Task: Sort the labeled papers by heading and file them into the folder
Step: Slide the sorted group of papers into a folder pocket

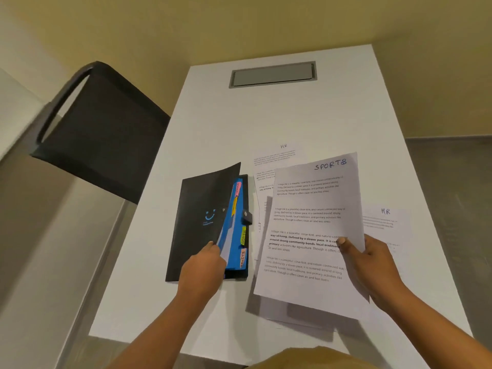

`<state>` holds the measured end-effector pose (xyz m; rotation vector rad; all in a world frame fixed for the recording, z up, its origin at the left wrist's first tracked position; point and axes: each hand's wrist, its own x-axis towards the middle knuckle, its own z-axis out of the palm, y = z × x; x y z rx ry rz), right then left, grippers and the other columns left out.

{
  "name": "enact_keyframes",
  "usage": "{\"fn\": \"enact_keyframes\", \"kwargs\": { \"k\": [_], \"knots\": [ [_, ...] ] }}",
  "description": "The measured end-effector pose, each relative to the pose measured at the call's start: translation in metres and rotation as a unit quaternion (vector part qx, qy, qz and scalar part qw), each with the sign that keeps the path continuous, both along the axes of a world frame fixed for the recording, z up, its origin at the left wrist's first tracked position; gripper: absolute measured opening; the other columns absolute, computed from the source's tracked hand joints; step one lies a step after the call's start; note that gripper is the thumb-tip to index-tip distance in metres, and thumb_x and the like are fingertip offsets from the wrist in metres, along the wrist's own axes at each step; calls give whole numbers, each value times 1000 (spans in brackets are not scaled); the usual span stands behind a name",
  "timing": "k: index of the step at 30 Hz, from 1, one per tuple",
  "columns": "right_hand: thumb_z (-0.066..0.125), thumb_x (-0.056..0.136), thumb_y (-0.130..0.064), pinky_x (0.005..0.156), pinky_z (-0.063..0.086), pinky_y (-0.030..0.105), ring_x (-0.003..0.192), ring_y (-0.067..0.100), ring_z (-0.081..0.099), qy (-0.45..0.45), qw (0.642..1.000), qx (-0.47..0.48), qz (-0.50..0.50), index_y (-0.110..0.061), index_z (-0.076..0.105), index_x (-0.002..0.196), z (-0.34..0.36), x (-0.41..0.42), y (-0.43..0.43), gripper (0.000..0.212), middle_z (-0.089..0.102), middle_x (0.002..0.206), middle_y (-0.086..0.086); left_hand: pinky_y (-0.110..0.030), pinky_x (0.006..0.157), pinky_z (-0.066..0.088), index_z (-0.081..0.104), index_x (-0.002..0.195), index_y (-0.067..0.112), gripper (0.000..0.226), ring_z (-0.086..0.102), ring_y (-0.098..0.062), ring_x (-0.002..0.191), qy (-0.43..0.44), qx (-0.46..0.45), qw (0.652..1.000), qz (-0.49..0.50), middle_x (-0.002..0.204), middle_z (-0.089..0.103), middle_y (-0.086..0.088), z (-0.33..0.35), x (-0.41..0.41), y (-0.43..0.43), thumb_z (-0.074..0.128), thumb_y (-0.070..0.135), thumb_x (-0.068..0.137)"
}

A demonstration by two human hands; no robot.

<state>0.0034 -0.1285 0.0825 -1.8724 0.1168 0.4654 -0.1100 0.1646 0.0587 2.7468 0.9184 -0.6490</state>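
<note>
Right hand [372, 265] pinches SPORTS sheet [311, 230] (flat, matte); left hand [205, 265] lifts folder [197, 222] cover.

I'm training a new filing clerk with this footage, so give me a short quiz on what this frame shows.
1. Which heading is written on the held sheet gripped by the right hand? A) HR B) SPORTS C) FINANCE
2. True or false: the folder lies fully closed on the table, with the left hand away from it.
3. Fill in: the far sheet and the rightmost sheet, both flat on the table, are headed ___.

Key
1. B
2. False: the left hand lifts the folder's black cover, showing blue tabbed dividers.
3. HR
</note>
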Motion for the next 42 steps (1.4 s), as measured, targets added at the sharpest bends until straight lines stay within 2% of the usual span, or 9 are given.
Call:
{"fn": "enact_keyframes", "kwargs": {
  "k": [3, 9, 15, 20, 26, 28, 32, 35, 42],
  "knots": [
    [59, 96, -30, 58, 45, 28, 76, 13, 62, -16, 1000, 19, 3, -17, 65, 99, 17, 13, 33, 14, 69, 86, -2, -27, 70, 56, 52, 107, 17, 21, 62, -16, 78, -35, -16, 999, 30, 92, 61, 2, 14, -7, 8, 56, 34, 95],
    [55, 98, -23, 59, 45, 27, 75, 17, 64, -72, 996, -29, 40, -15, 66, 96, 38, 41, 96, 13, 69, 89, 3, -20, 60, 42, 41, 91, 19, 16, 53, -16, 73, -112, -38, 992, 46, 106, 66, -6, 35, -22, 15, 47, 30, 99],
    [50, 100, -22, 58, 43, 25, 79, 21, 61, -111, 987, -88, 74, -10, 64, 112, 43, 44, 146, 22, 64, 93, 2, -14, 54, 36, 40, 89, 24, 18, 61, -17, 93, -159, -67, 984, 50, 113, 66, 0, 38, -34, 26, 45, 38, 99],
    [49, 100, -23, 67, 52, 33, 78, 21, 64, -105, 987, -102, 73, -13, 63, 112, 41, 34, 169, 21, 67, 95, 3, -9, 50, 38, 41, 84, 25, 19, 64, -18, 90, -181, -91, 978, 50, 90, 60, 5, 37, -44, 37, 47, 37, 98],
    [51, 99, -22, 69, 46, 30, 84, 27, 62, -104, 987, -121, 29, -7, 63, 115, 43, 28, 160, 25, 66, 99, 6, -22, 62, 52, 42, 114, 20, 38, 58, -17, 71, -72, -76, 994, -33, 102, 63, 0, 42, -36, 46, 61, 44, 91],
    [51, 99, -23, 68, 46, 30, 81, 25, 61, -96, 985, -139, 26, -8, 63, 115, 39, 22, 150, 25, 65, 96, 5, -17, 53, 48, 40, 121, 21, 38, 57, -11, 64, -58, -102, 991, -60, 100, 60, 4, 40, -32, 46, 59, 41, 94],
    [50, 100, -21, 56, 42, 24, 70, 16, 58, -82, 983, -162, 10, -11, 62, 108, 27, 9, 126, 17, 64, 92, 6, -35, 73, 55, 26, 143, 19, 63, 66, -27, 94, -38, -26, 979, -199, 147, 41, -14, 41, -26, 42, 63, 17, 92],
    [51, 100, -21, 63, 47, 30, 75, 25, 60, -63, 982, -178, 0, -6, 63, 111, 17, 2, 109, 22, 63, 91, 7, -36, 70, 55, 26, 149, 21, 70, 66, -30, 96, 44, 9, 961, -272, 159, 18, -18, 26, -15, 38, 64, 11, 91],
    [51, 100, -23, 70, 49, 37, 83, 31, 62, -41, 982, -186, -9, -5, 62, 118, 13, -1, 94, 28, 62, 94, 7, -37, 71, 55, 34, 148, 13, 61, 62, -28, 101, 101, 5, 976, -192, 160, 21, -12, -3, -5, 26, 59, 29, 94]
  ]
}}
